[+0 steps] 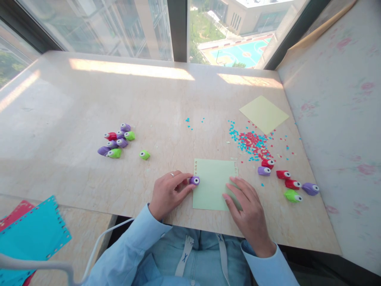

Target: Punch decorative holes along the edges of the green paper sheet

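Purple and small, the star punch (pixel 195 180) sits pinched between the fingertips of the left hand (pixel 167 193) at the left edge of the pale green sheet (pixel 212 184), near the front of the marble desk (pixel 89 99). Beside it, the right hand (pixel 247 210) lies flat and open, fingers spread on the sheet's lower right corner. Right of the sheet lie six more punches (pixel 287 183), below a scatter of blue and red confetti (pixel 252 143) and one yellow square sheet (pixel 263 114). Well apart to the left sit a cluster of seven punches (pixel 116 142) and one lone green punch (pixel 144 155).
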